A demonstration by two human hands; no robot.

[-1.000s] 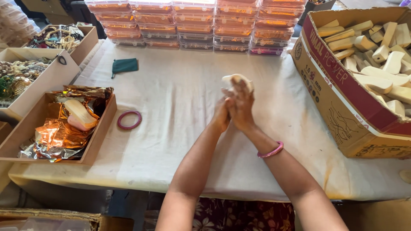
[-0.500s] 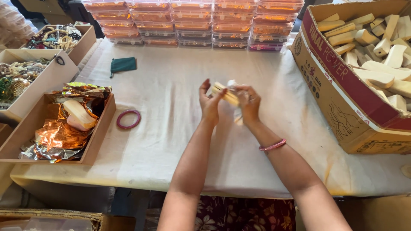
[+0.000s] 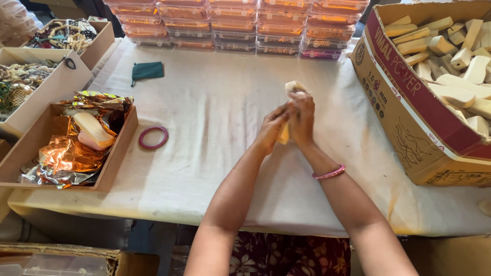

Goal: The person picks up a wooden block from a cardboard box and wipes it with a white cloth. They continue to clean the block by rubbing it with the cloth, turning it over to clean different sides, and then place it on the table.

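Both my hands meet above the middle of the white-covered table (image 3: 215, 168). My left hand (image 3: 272, 129) and my right hand (image 3: 302, 120) are closed together around a pale cream wooden block (image 3: 292, 87), held upright; its top pokes out above my fingers and its lower end shows between my palms. A pink bangle (image 3: 329, 173) sits on my right wrist. A dark pink bangle (image 3: 153, 137) lies flat on the cloth, well to the left of my hands.
A large cardboard box (image 3: 404, 128) of pale wooden blocks stands at the right. A shallow box (image 3: 115, 153) with crumpled gold foil sits left, jewellery boxes (image 3: 48, 84) behind it. Stacked clear orange-filled cases (image 3: 235, 25) line the far edge. A green pouch (image 3: 147, 70) lies nearby.
My hands held the block apart and sideways half a second ago; now they have closed together again around it, with the block upright.
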